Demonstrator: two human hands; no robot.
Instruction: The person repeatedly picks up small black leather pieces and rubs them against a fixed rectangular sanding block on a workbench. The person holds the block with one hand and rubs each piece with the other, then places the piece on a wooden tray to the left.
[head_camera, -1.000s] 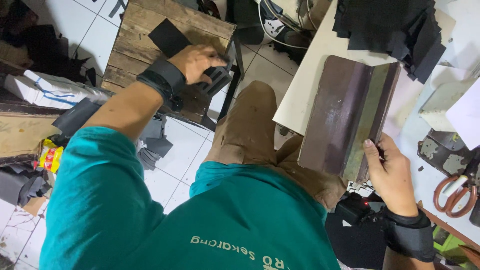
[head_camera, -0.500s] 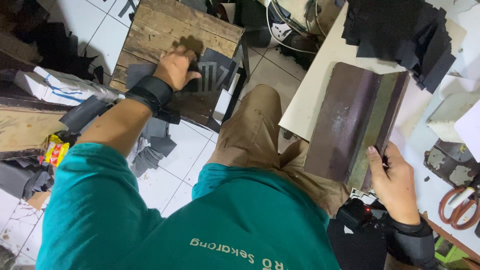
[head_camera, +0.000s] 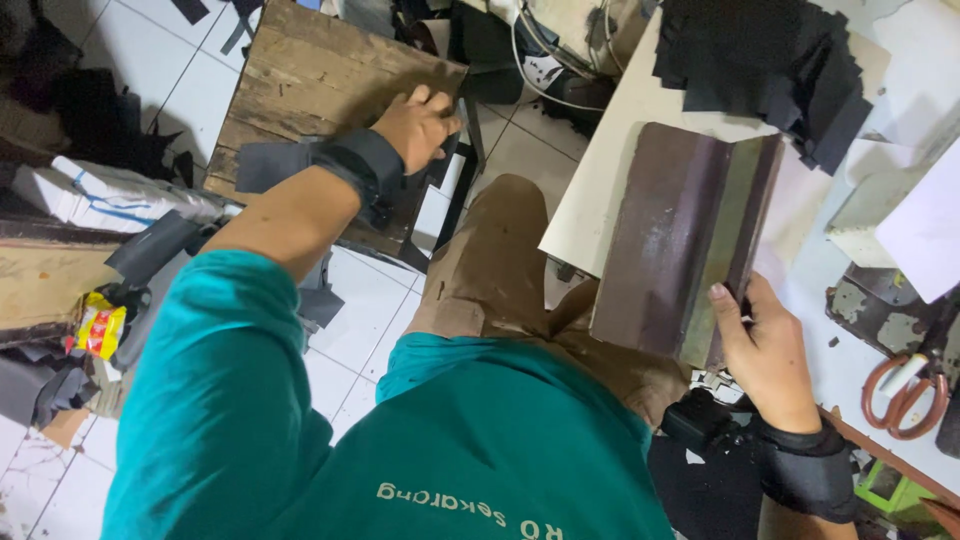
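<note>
Below the head camera, the left hand (head_camera: 418, 125) reaches out to a low wooden stool (head_camera: 310, 75) on the tiled floor, its fingers curled together over dark pieces (head_camera: 270, 165) at the stool's near edge. The stretched arm suggests the stool serves as a side stock within reach of the seat. Whether the fingers actually pinch a piece I cannot tell: the knuckles and a black wrist strap (head_camera: 360, 165) cover the contact.

On the other side, the right hand (head_camera: 765, 355) clamps the near corner of a brown metal block (head_camera: 690, 245), thumb on top, the other fingers under the edge. The block lies on the white table (head_camera: 600, 190), its near end overhanging toward the lap, so the grip looks meant to steady it. Black cut pieces (head_camera: 770, 65) are heaped at the table's far end, apart from the block. Orange-handled scissors (head_camera: 900, 385) lie to the right, partly cut off by the frame. The green shirt hides the lap and much of the floor.
</note>
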